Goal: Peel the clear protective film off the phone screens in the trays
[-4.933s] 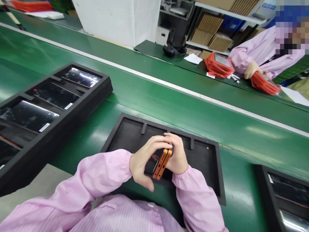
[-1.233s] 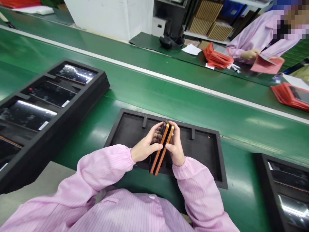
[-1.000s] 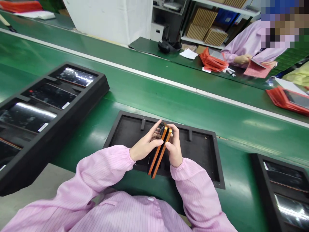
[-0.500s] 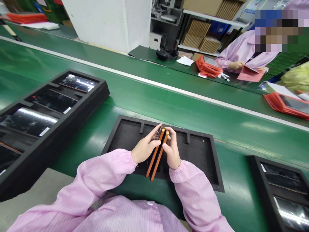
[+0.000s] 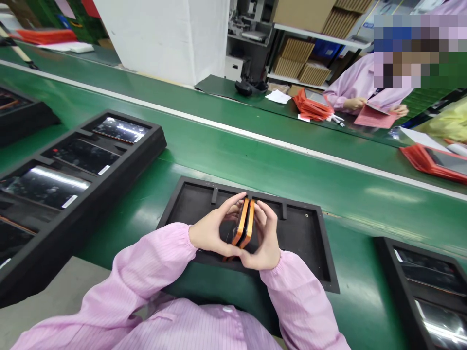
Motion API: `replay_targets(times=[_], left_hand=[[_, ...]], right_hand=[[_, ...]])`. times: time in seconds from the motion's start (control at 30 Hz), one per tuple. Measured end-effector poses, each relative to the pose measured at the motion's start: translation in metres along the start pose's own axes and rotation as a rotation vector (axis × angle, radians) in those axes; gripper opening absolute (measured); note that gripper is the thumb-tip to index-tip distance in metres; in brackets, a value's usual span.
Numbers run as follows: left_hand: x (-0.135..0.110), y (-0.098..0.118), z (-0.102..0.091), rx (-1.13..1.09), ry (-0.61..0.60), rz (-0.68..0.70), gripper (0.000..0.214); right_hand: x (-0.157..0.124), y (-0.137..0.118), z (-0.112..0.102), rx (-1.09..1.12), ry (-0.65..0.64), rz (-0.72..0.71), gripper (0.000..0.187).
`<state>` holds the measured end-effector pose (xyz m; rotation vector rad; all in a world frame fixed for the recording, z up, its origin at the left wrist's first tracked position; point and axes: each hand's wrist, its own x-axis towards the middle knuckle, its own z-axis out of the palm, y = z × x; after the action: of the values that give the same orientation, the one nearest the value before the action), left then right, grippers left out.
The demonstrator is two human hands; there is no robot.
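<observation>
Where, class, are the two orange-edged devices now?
In the head view, slightly below and right of centre, the orange-edged devices are side by side between the person's left hand and right hand, seen against the black tray.

Honestly, I can't read a single word or number from where I'm sitting. On the left, the black tray (image 5: 127, 187) has dark screens (image 5: 120, 129) in it with white labels on them: one on the far screen (image 5: 139, 138), one on the next (image 5: 104, 169), one nearer to me (image 5: 69, 201). Print's way too small on all of them. There's a small red mark (image 5: 55, 150) on the second screen from the far end too, no lettering I can make out. Over on the right, the far screen (image 5: 430, 265) in the other tray (image 5: 386, 272) has a little white strip (image 5: 398, 255) at its left corner, same deal, illegible.
</observation>
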<state>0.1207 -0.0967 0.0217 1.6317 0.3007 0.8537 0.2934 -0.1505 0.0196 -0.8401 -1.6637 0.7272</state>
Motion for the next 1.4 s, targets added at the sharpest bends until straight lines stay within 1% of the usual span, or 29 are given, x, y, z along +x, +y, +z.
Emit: replay_targets(times=[0.07, 0.13, 0.17, 0.27, 0.37, 0.5, 0.63, 0.77, 0.83, 0.9, 0.97, 1.0, 1.03, 1.1, 1.2, 1.23, 1.27, 1.33, 1.37, 1.4], left_hand=[[-0.003, -0.002, -0.005, 0.132, -0.025, 0.135, 0.125], [-0.006, -0.005, -0.008, 0.251, -0.012, 0.242, 0.126], [-0.006, -0.007, -0.008, 0.295, 0.000, 0.289, 0.124], [-0.006, -0.008, -0.006, 0.346, 0.029, 0.393, 0.116], [-0.002, -0.004, -0.002, 0.341, 0.028, 0.446, 0.115], [-0.001, -0.001, 0.001, 0.348, 0.025, 0.458, 0.112], [-0.003, -0.004, 0.000, 0.345, 0.008, 0.452, 0.108], [-0.005, -0.005, 0.000, 0.341, 0.011, 0.395, 0.105], [-0.006, -0.005, -0.001, 0.340, 0.007, 0.380, 0.104], [-0.006, -0.005, -0.002, 0.343, 0.008, 0.369, 0.104], [-0.006, -0.005, -0.003, 0.347, 0.031, 0.335, 0.104], [-0.006, -0.004, -0.004, 0.347, 0.049, 0.313, 0.103], [-0.006, -0.004, -0.004, 0.348, 0.068, 0.295, 0.102], [-0.006, -0.002, -0.004, 0.343, 0.094, 0.278, 0.102], [-0.006, -0.001, -0.004, 0.338, 0.091, 0.273, 0.102], [-0.006, -0.001, -0.003, 0.340, 0.091, 0.267, 0.103], [-0.006, -0.003, -0.004, 0.344, 0.097, 0.263, 0.103], [-0.006, -0.006, -0.004, 0.349, 0.116, 0.299, 0.104], [-0.006, -0.009, -0.004, 0.351, 0.103, 0.345, 0.101], [-0.005, -0.011, -0.003, 0.358, 0.064, 0.393, 0.095]], right_hand=[[0.000, -0.005, -0.003, -0.102, -0.059, -0.144, 0.106], [-0.001, -0.006, -0.006, -0.207, -0.127, -0.263, 0.113], [-0.001, -0.006, -0.007, -0.249, -0.147, -0.292, 0.115], [-0.005, -0.003, -0.007, -0.286, -0.142, -0.278, 0.117], [-0.009, 0.001, -0.005, -0.248, -0.129, -0.264, 0.117], [-0.011, 0.002, -0.004, -0.194, -0.111, -0.258, 0.117], [-0.012, 0.004, -0.003, -0.165, -0.099, -0.200, 0.118], [-0.011, 0.005, -0.005, -0.110, -0.126, -0.093, 0.122], [-0.009, 0.004, -0.009, -0.101, -0.176, -0.021, 0.122], [-0.007, 0.002, -0.016, -0.086, -0.268, 0.072, 0.114], [-0.005, 0.002, -0.024, 0.012, -0.347, 0.170, 0.103], [-0.005, 0.003, -0.028, 0.086, -0.353, 0.221, 0.098], [-0.004, 0.005, -0.031, 0.161, -0.329, 0.278, 0.093], [-0.004, 0.010, -0.033, 0.260, -0.220, 0.430, 0.080], [-0.004, 0.018, -0.030, 0.245, -0.048, 0.698, 0.054], [-0.004, 0.020, -0.029, 0.223, -0.008, 0.767, 0.049], [-0.004, 0.020, -0.027, 0.203, 0.018, 0.824, 0.049], [-0.004, 0.019, -0.025, 0.218, 0.015, 0.918, 0.054], [-0.005, 0.018, -0.025, 0.268, -0.005, 0.951, 0.059], [-0.005, 0.016, -0.024, 0.345, -0.030, 0.968, 0.065]])
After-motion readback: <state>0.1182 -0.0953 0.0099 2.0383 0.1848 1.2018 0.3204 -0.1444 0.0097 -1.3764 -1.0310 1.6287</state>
